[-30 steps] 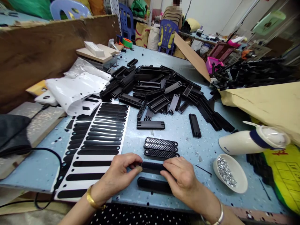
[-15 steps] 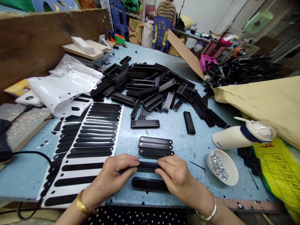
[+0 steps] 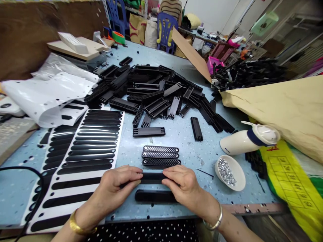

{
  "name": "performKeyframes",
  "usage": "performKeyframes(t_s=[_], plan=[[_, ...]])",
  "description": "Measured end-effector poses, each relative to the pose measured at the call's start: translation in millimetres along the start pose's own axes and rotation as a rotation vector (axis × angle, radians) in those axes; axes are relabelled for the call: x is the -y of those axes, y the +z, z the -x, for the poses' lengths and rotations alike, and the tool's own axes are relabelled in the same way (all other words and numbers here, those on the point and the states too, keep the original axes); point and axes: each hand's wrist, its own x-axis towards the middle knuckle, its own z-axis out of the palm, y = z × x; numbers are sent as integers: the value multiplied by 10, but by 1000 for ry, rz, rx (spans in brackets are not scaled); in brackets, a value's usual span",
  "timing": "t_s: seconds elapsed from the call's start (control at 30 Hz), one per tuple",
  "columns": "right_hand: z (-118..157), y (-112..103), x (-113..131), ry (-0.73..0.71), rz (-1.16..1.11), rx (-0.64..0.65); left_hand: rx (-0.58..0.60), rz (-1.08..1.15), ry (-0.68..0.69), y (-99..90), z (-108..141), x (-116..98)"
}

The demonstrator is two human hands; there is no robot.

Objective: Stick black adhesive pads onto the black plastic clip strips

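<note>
The dark bar is running left to right near the tabletop's front edge, the left hand and right hand each pinching an end in a closed grip. A second black bar is lying edgeward, three textured bars just beyond. Farther out, a black heap is blocking the back, strip sheets are crowding the left, and a bowl and bottle are flanking open speckled surface rightward.

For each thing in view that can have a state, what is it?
Left hand: closed on the black bar
Right hand: closed on the black bar
Black bar: held at both ends
Bowl: partly filled with silvery pieces
Bottle: lid on
White plastic sheet: curled
Blue chair: occupied
</note>
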Motion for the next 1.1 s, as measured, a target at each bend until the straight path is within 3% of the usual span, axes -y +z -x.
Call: performKeyframes(t_s=[0.37,0.7,0.87,1.0,1.1], plan=[[34,-50,-41,-13,-27,25,11,-48,-7,-4,25,56],[315,-360,-154,87,60,-184,-16,-62,12,7,25,126],[326,-274,-151,136,12,-230,-31,-83,-20,7,9,66],[171,-175,-6,56,5,-214,-74,-125,-96,20,8,-9],[40,-101,88,-2,53,-155,-33,-134,-85,33,3,-7]])
